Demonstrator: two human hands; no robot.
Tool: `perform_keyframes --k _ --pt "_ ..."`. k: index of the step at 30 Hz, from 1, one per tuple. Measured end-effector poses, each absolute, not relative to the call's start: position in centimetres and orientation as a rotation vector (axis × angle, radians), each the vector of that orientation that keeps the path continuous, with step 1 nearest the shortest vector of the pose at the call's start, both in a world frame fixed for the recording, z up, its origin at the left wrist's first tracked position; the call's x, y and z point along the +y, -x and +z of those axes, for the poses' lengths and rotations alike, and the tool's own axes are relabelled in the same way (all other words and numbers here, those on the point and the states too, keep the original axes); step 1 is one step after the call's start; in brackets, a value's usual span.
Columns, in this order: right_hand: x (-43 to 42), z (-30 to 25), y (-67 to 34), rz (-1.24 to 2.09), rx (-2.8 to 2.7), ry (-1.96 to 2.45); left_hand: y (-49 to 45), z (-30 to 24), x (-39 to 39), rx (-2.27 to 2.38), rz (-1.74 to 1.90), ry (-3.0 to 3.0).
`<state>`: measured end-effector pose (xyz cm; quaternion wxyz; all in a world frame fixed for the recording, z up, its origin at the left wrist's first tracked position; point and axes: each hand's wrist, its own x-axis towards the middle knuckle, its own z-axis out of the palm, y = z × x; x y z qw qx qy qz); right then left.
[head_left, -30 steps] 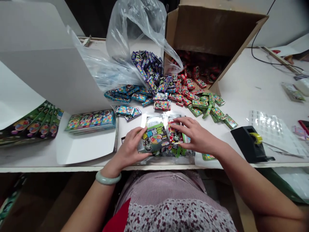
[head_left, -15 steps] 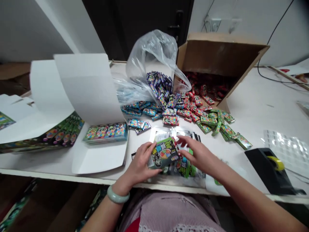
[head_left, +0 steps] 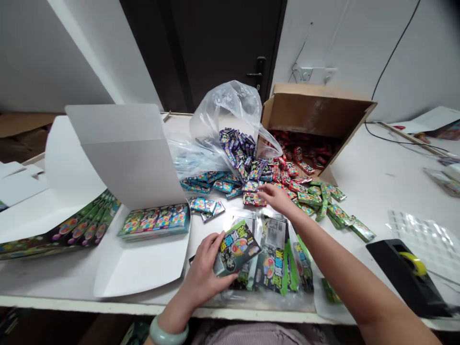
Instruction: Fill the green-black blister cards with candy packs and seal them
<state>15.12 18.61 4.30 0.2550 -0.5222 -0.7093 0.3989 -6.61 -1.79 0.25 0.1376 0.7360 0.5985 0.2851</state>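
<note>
My left hand (head_left: 206, 268) is closed on a green and black printed packet (head_left: 235, 248), held just above a stack of clear-bagged packets (head_left: 276, 263) at the table's near edge. My right hand (head_left: 275, 197) is stretched out over the loose pile of small sachets (head_left: 251, 184), its fingers touching a red sachet (head_left: 253, 199). Whether the fingers grip it I cannot make out. Blue, purple, red and green sachets lie spread across the middle of the table.
An open white carton (head_left: 140, 249) with a row of colourful packs stands at the left. A clear plastic bag (head_left: 224, 120) and a tipped cardboard box (head_left: 316, 115) spill sachets behind. A black tape dispenser (head_left: 406, 273) sits at the right.
My right hand left the held packet and reached forward to the sachet pile. My left hand kept the packet. The camera tilted upward, showing the door and wall.
</note>
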Motion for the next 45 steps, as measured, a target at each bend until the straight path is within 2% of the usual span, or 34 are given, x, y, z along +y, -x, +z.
perform_keyframes --k 2,5,11,15,20,25,31,37,42,45 --pt "21.9 3.3 -14.4 0.913 -1.846 1.532 6.8 0.2 -1.7 1.743 0.819 -2.135" --pt "24.8 1.5 -13.4 0.846 -1.749 1.630 6.8 -0.1 -1.6 1.751 0.822 -2.151" --pt "25.2 0.1 -13.6 1.034 -1.575 1.600 7.1 -0.2 -1.5 1.770 0.809 -2.143" --pt "22.4 1.9 -16.5 1.235 -1.455 1.487 7.4 -0.1 -1.3 1.774 0.830 -2.122" --pt "14.9 4.0 -19.9 1.510 -1.255 1.232 6.6 -0.3 -0.9 1.826 0.868 -2.162" --pt "8.7 4.0 -20.6 1.323 -1.171 1.203 4.9 -0.2 -0.5 1.769 0.872 -2.227" --pt "7.1 3.3 -20.9 1.228 -1.111 1.217 3.9 0.1 -0.7 1.699 0.824 -2.243" --pt "6.6 4.1 -21.3 1.160 -1.533 1.349 3.6 0.2 -0.9 1.794 0.957 -2.214" --pt "6.1 5.2 -22.5 1.233 -2.078 1.240 4.3 0.2 -1.1 1.596 0.776 -2.292" --pt "6.0 5.3 -22.7 1.144 -2.181 1.269 4.4 0.4 -1.2 1.562 0.754 -2.290"
